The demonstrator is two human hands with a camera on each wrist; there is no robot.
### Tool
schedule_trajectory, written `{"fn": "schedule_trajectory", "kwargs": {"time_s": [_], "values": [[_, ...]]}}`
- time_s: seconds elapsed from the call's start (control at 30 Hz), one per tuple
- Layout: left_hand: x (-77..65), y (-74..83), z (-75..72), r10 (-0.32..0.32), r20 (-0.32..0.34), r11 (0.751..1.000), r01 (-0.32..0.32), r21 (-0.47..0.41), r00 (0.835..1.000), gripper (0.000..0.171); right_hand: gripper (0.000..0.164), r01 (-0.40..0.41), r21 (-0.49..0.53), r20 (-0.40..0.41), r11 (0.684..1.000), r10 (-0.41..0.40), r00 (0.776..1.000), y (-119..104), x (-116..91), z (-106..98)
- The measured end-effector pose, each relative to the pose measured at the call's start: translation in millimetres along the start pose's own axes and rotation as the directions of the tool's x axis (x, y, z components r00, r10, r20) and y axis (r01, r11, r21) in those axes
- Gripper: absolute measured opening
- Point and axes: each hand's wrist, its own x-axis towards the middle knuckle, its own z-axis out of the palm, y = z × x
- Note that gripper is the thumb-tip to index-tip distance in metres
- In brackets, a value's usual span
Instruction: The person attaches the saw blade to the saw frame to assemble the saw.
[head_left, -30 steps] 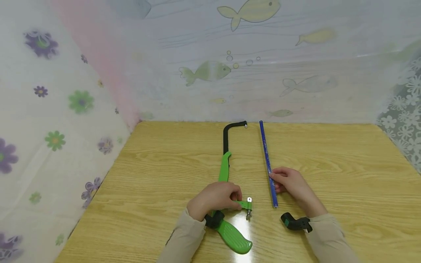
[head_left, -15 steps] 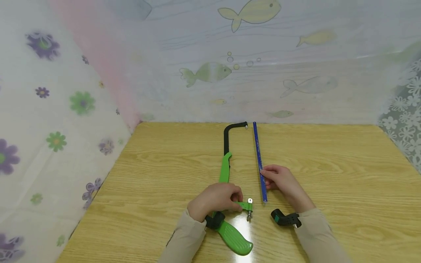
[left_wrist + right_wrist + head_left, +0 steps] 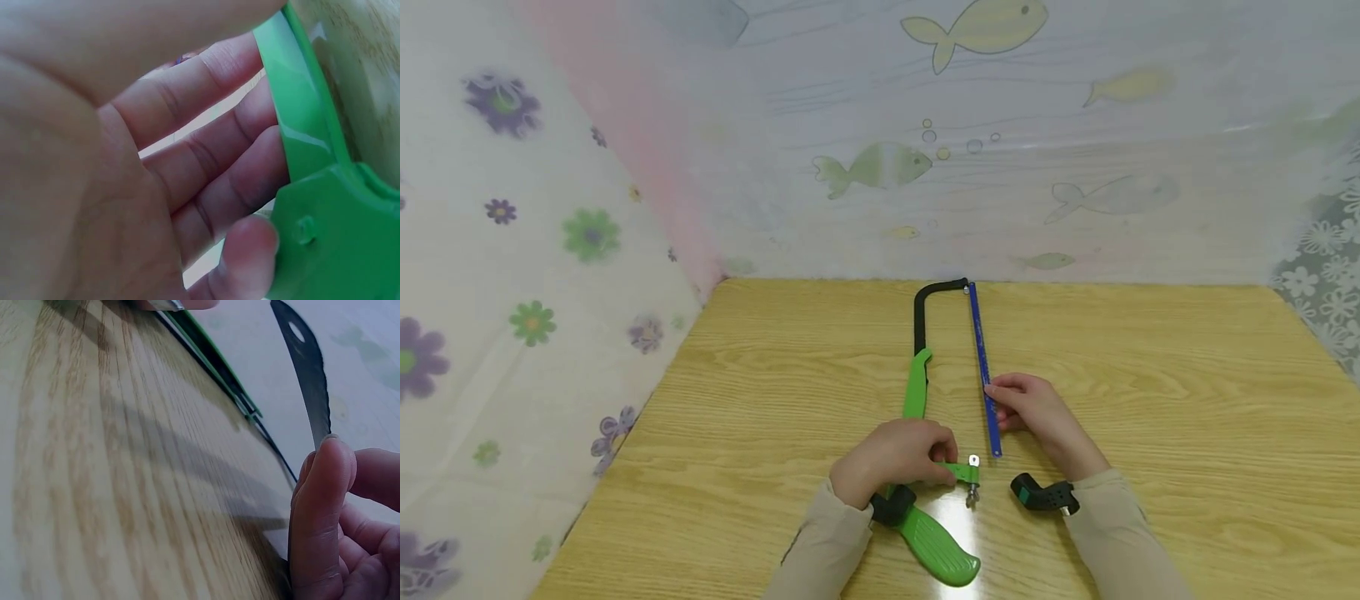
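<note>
A hacksaw frame (image 3: 916,387) with a green handle and a black front bar lies on the table. My left hand (image 3: 895,450) grips its green near arm, fingertips against the green frame part (image 3: 309,112) in the left wrist view. Just right of that hand, the blade post with a wing nut (image 3: 973,497) sticks out. My right hand (image 3: 1033,408) pinches a blue hacksaw blade (image 3: 980,337) near its lower half, thumb on top. The blade's far end overlaps the frame's front tip. In the right wrist view, the blade end (image 3: 309,378) shows an oval hole and stands raised.
The wooden table (image 3: 1150,375) extends around the saw on both sides. Behind it hangs a fish-patterned curtain (image 3: 850,208), and a flowered one (image 3: 535,267) is at the left. Each wrist wears a black camera mount (image 3: 1043,493).
My right hand has moved left with the blade, bringing its far end from right of the frame's front tip up to it. The left hand and the frame have stayed in place.
</note>
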Motion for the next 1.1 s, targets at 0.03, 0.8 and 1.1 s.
{"fn": "schedule_trajectory", "kwargs": {"time_s": [0.03, 0.8, 1.1], "values": [[0.1, 0.1, 0.3, -0.001, -0.001, 1.000, 0.001, 0.006, 1.000, 0.015, 0.037, 0.002, -0.001, 0.004, 1.000, -0.002, 1.000, -0.3, -0.3, 0.1], [1.0, 2.8, -0.4, -0.020, 0.000, 1.000, 0.020, -0.003, 1.000, 0.016, 0.038, -0.029, 0.005, 0.010, 1.000, 0.029, 1.000, 0.6, 1.3, -1.8], [1.4, 2.0, -0.5, -0.021, 0.002, 1.000, 0.021, -0.003, 1.000, 0.016, 0.038, -0.033, 0.001, 0.011, 0.999, 0.033, 0.999, 2.0, 1.3, -2.1]]}}
